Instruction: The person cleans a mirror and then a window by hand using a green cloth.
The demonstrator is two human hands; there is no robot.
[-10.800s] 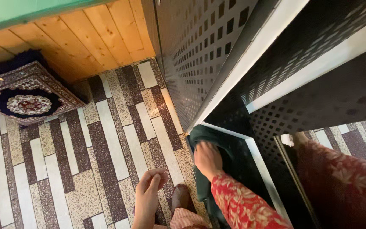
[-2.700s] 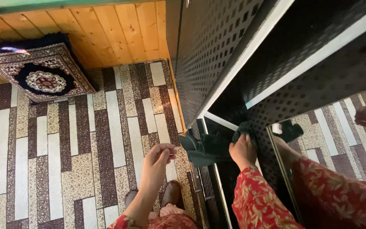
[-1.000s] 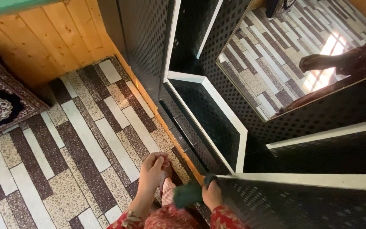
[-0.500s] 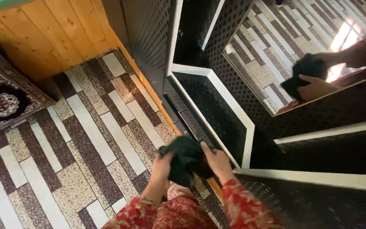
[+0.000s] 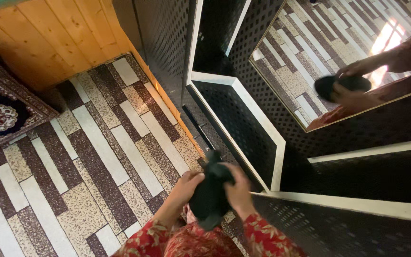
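— What's around?
— A striped tile floor [image 5: 96, 143], a black perforated cabinet [image 5: 243, 119] with a mirror [image 5: 334, 57] (hands reflected).
— And the hands?
— The left hand [image 5: 186, 185] and right hand [image 5: 236, 190] both clasp a dark cloth [image 5: 210, 195], held between them above the floor.

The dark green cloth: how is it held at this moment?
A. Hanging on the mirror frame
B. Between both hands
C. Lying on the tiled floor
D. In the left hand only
B: the dark green cloth is bunched between the left hand and the right hand, above the tiled floor.
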